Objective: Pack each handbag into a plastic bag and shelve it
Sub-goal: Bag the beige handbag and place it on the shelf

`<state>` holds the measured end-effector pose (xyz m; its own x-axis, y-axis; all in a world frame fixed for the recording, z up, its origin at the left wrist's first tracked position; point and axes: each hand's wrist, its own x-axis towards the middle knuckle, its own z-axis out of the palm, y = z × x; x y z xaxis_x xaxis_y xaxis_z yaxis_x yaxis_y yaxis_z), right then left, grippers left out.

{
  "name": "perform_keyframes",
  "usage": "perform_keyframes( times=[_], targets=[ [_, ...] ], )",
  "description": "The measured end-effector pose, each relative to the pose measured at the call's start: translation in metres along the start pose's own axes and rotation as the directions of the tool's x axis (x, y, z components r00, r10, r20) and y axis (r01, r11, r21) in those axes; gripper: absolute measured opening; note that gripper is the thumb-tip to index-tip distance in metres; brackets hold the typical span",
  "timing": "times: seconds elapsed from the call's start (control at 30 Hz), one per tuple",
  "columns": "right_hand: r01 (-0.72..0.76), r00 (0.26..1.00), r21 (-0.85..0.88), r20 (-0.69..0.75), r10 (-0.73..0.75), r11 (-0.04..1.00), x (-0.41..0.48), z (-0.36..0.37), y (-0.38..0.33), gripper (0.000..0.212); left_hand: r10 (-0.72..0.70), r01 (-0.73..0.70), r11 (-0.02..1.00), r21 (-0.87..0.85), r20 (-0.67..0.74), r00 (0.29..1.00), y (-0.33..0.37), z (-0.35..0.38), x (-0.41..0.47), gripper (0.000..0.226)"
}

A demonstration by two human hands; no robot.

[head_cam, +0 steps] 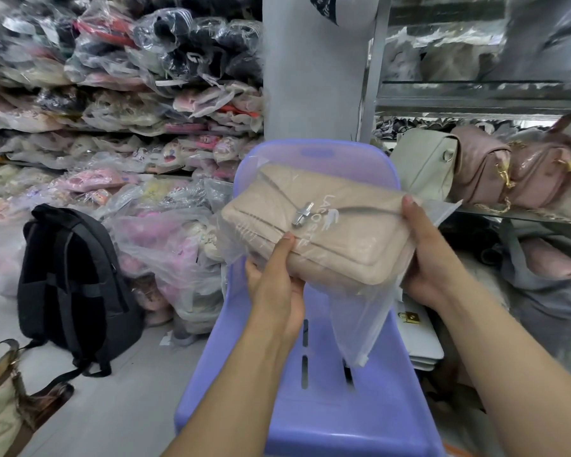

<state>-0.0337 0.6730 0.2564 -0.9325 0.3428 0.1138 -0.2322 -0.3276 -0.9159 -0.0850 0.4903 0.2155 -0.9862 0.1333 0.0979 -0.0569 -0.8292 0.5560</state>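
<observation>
Beige handbag, inside clear plastic bag, was held above purple chair. Left hand gripped its near corner, thumb on top; right hand gripped the opposite end.

Bright even light, blurred warped edges

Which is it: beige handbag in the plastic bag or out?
In. Clear film covers the beige handbag, and the plastic bag hangs loose below it.

Beige quilted handbag (silver clasp), tilted, inside clear plastic bag, loose end hanging
</observation>
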Motion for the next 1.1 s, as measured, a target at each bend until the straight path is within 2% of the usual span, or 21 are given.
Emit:
perform_keyframes(
  times=[0.1, 0.17, 0.27, 0.4, 0.53, 0.63, 0.73, 0.77, 0.83, 0.93, 1.03, 1.1],
  targets=[
    [-0.252, 0.965, -0.157, 0.035, 0.261, 0.955, -0.013, -0.023, 0.003, 0.078, 0.020, -0.020, 1.000, 0.011, -0.024, 1.000, -0.009, 0.010, -0.005, 0.067],
    [-0.291, 0.956, -0.128, 0.010, 0.294, 0.948, -0.019, -0.035, 0.001, 0.072, 0.053, -0.054, 0.997, 0.063, 0.018, 0.998, -0.016, 0.019, -0.009, 0.067],
    [-0.204, 0.977, -0.077, -0.070, 0.199, 0.976, -0.027, -0.045, -0.015, 0.061, 0.093, -0.119, 0.981, 0.154, 0.164, 0.982, -0.029, 0.034, -0.014, 0.061],
    [0.025, 0.979, -0.033, -0.201, -0.032, 0.999, -0.031, -0.056, -0.047, 0.056, 0.062, -0.140, 0.958, 0.250, 0.298, 0.953, -0.042, 0.070, 0.002, 0.069],
    [0.176, 0.929, 0.026, -0.335, -0.157, 0.984, -0.029, -0.072, -0.080, 0.049, -0.013, -0.100, 0.862, 0.497, 0.218, 0.976, -0.060, 0.128, 0.013, 0.101],
    [0.200, 0.901, 0.089, -0.408, -0.148, 0.976, -0.028, -0.084, -0.112, 0.050, -0.020, -0.057, 0.769, 0.636, 0.112, 0.993, -0.067, 0.174, 0.011, 0.102],
    [0.231, 0.852, 0.073, -0.497, -0.165, 0.970, -0.038, -0.085, -0.147, 0.048, -0.011, -0.086, 0.670, 0.738, 0.126, 0.992, -0.071, 0.206, 0.013, 0.107],
    [0.246, 0.833, 0.050, -0.522, -0.184, 0.968, -0.042, -0.086, -0.157, 0.048, 0.006, -0.114, 0.673, 0.731, 0.148, 0.989, -0.072, 0.215, 0.014, 0.106],
    [0.263, 0.811, -0.015, -0.538, -0.229, 0.965, -0.048, -0.085, -0.177, 0.043, 0.035, -0.153, 0.753, 0.640, 0.193, 0.980, -0.070, 0.231, 0.017, 0.103],
    [0.298, 0.787, -0.079, -0.543, -0.292, 0.951, -0.047, -0.077, -0.209, 0.032, 0.004, -0.118, 0.858, 0.501, 0.222, 0.975, -0.062, 0.259, 0.018, 0.094],
    [0.364, 0.737, -0.135, -0.564, -0.374, 0.921, -0.040, -0.067, -0.237, 0.047, 0.003, -0.135, 0.876, 0.462, 0.276, 0.961, -0.052, 0.286, 0.025, 0.080],
    [0.370, 0.725, -0.173, -0.560, -0.400, 0.913, -0.032, -0.063, -0.255, 0.056, 0.012, -0.175, 0.854, 0.490, 0.318, 0.948, -0.048, 0.303, 0.033, 0.070]
  ],
)
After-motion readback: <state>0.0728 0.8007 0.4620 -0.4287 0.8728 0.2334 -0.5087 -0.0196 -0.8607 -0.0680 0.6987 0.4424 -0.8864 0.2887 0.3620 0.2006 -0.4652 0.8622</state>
